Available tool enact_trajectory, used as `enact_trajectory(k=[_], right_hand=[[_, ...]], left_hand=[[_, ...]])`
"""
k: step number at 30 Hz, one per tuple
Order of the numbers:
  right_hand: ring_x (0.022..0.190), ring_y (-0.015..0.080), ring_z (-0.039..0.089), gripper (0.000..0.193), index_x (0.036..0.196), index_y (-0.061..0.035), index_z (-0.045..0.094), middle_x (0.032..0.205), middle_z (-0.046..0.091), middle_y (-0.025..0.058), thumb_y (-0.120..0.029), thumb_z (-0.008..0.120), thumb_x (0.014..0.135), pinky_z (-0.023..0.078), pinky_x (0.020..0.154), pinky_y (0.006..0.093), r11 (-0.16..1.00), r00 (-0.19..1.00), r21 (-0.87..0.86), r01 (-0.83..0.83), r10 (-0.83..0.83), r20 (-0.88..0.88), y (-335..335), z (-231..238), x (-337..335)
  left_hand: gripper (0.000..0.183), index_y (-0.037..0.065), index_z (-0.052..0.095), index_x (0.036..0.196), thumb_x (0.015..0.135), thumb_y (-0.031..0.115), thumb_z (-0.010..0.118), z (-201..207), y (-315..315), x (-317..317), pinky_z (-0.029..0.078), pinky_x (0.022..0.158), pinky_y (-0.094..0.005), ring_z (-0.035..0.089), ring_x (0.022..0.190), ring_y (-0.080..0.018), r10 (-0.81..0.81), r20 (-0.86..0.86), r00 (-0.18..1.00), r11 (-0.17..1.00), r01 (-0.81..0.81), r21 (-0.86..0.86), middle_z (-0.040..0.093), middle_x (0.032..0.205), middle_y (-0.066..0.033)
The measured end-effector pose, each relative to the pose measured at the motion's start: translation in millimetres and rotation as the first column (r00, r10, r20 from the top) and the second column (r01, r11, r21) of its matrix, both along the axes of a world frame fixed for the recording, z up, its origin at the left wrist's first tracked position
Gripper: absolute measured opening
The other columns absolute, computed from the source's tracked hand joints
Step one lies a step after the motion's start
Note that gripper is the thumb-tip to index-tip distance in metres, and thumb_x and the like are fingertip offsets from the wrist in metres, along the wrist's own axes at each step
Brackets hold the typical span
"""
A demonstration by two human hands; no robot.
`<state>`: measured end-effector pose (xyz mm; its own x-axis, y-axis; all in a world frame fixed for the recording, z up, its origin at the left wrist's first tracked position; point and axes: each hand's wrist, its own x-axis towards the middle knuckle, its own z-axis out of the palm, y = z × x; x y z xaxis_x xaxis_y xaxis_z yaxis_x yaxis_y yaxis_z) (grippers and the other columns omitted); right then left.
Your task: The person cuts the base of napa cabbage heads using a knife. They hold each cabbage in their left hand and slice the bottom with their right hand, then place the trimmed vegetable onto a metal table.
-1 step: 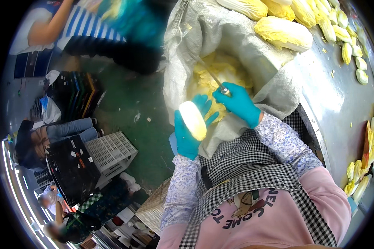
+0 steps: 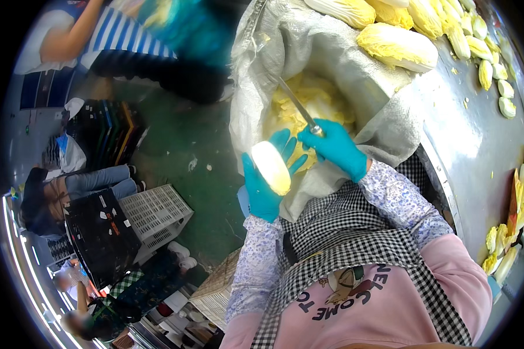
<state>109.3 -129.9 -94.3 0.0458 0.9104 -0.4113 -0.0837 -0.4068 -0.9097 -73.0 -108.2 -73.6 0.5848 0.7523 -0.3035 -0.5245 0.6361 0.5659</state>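
My left hand point(image 2: 263, 202), in a teal glove, holds a small, peeled napa cabbage point(image 2: 271, 167) in its palm. The cabbage is pale, nearly white in the glare, with yellow at its near end; some fingers spread out beyond it. In my right hand point(image 2: 336, 150), also gloved, is a knife point(image 2: 297, 106). Its narrow blade points up and to the left, apart from the cabbage, and my fingers cover most of the handle. Both hands are over the near side of an open white woven sack point(image 2: 247, 125). Loose yellow cabbage leaves point(image 2: 323, 96) lie inside it.
A metal table point(image 2: 454, 125) on the right carries several whole napa cabbages point(image 2: 397, 47) and smaller trimmed ones point(image 2: 485, 74). Leaf scraps point(image 2: 494, 247) lie at its near right. Left are a grey crate point(image 2: 157, 212), a black crate point(image 2: 102, 238) and other people, one point(image 2: 128, 35) close by at upper left.
The knife blade has turned slightly in my right hand and shows more of its flat side. My left hand and the cabbage have barely shifted.
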Motion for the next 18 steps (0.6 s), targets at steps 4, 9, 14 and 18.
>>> enact_trajectory(k=[4, 9, 14, 18], right_hand=[[0.067, 0.0065, 0.054, 0.032, 0.107, -0.0056, 0.061, 0.09, 0.062, 0.0019, -0.025, 0.069, 0.083, 0.044, 0.054, 0.0204, 0.988, 0.988, 0.152, -0.019, 0.041, -0.147, -24.6, 16.4, -28.9], [0.065, 0.0058, 0.054, 0.029, 0.105, -0.0056, 0.062, 0.087, 0.061, 0.0023, -0.024, 0.069, 0.084, 0.043, 0.051, 0.0199, 0.998, 0.978, -0.062, 0.027, -0.04, -0.206, -38.8, 43.7, -22.8], [0.052, 0.0073, 0.05, 0.026, 0.098, -0.0045, 0.062, 0.071, 0.057, 0.0007, -0.027, 0.067, 0.085, 0.042, 0.045, 0.0213, 0.986, 0.984, 0.014, 0.166, -0.165, -0.063, -41.7, 23.0, -18.1], [0.049, 0.0075, 0.048, 0.022, 0.091, -0.004, 0.06, 0.066, 0.054, 0.0007, -0.026, 0.064, 0.087, 0.042, 0.044, 0.0218, 0.99, 0.983, -0.056, 0.131, -0.122, 0.14, -53.0, 32.0, -14.5]], left_hand=[[0.084, 0.003, 0.031, 0.141, 0.087, 0.067, 0.038, -20.0, -7.0, 0.5, 0.035, 0.106, -0.039, 0.039, 0.127, -0.0276, 0.027, 0.022, 0.999, 1.0, -0.026, -0.017, 0.034, 0.144, -0.0129], [0.058, 0.003, 0.042, 0.133, 0.085, 0.028, 0.065, -20.8, -8.9, -13.2, 0.043, 0.097, -0.0339, 0.052, 0.114, -0.0232, -0.032, -0.273, 0.962, 0.975, 0.091, 0.204, 0.051, 0.128, -0.0119], [0.057, 0.0, 0.048, 0.126, 0.075, 0.006, 0.072, 16.7, -8.8, -12.6, 0.041, 0.1, -0.0335, 0.051, 0.119, -0.0247, 0.168, -0.521, 0.837, 0.755, 0.231, 0.614, 0.053, 0.128, -0.0155], [0.068, -0.001, 0.04, 0.132, 0.076, 0.02, 0.072, 22.5, -12.5, -11.5, 0.037, 0.104, -0.0381, 0.047, 0.123, -0.0298, 0.079, -0.288, 0.955, 0.833, 0.096, 0.545, 0.049, 0.132, -0.0172]])
